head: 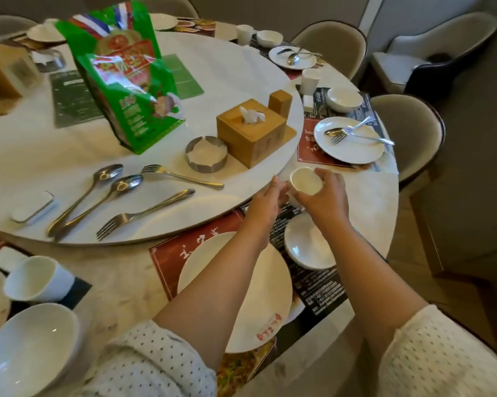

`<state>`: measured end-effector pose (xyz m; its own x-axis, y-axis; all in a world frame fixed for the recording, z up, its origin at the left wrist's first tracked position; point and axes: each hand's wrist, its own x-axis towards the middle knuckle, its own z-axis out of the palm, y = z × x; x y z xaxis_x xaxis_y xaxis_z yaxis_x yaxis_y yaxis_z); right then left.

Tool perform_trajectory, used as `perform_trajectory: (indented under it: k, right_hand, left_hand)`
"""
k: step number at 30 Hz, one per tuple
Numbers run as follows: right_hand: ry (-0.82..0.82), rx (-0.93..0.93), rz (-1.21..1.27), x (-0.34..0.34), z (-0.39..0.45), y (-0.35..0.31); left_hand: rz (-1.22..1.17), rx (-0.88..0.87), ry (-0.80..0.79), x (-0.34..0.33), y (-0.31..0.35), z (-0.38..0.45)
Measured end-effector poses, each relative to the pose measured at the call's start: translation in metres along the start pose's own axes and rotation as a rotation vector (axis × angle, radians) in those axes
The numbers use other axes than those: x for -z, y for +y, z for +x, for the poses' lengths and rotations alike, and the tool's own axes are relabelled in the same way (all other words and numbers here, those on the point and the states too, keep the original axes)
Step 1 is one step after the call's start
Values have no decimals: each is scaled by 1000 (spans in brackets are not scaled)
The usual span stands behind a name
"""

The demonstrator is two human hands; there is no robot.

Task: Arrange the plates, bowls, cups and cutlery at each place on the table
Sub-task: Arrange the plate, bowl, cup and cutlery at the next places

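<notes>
My right hand (324, 196) grips a small white cup (306, 181), tilted so its mouth faces me, just past the edge of the turntable (241, 81). Beside it, my left hand (267, 202) touches the cup's left side with its fingers. Below my arms lie a large white plate (258, 296) on a red placemat (167, 253) and a white bowl (304, 245). On the turntable's near side rest two spoons (118, 186) and two forks (144, 212). The place to the right has a plate with fork and spoon (347, 138), a bowl (344, 99) and a cup (310, 81).
A green snack bag (127, 75), a wooden tissue box (250, 130) and a metal ashtray (205, 154) stand on the turntable. At lower left are a tipped cup (38, 277) and a bowl (27, 348). Beige chairs (407, 130) ring the table.
</notes>
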<state>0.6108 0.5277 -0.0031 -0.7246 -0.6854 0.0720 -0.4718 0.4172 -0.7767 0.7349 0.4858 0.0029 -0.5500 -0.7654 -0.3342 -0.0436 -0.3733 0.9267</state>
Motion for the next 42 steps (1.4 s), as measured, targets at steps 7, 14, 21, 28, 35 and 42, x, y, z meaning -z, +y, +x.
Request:
perform_trajectory:
  k: [7,14,21,28,35,42]
  right_hand:
    - [-50,-51,-66,-15,24,24]
    - [-38,-72,-145,-19,20,19]
    - [91,165,70,-45,-35,-19]
    - [-337,347,111,-115,-77,-80]
    - [-475,613,-102,-186,-80,-123]
    - [-444,800,-300,-209,-78,-126]
  left_hand:
    - [-13,39,5,-9,-18,29]
    - [55,15,47,-2,-21,24]
    - [460,-280,430,69,-27,-20]
    - [488,-253,756,162,-35,-71]
    - [428,-133,825,205,-49,-98]
    - [841,-126,588,214,-86,-119]
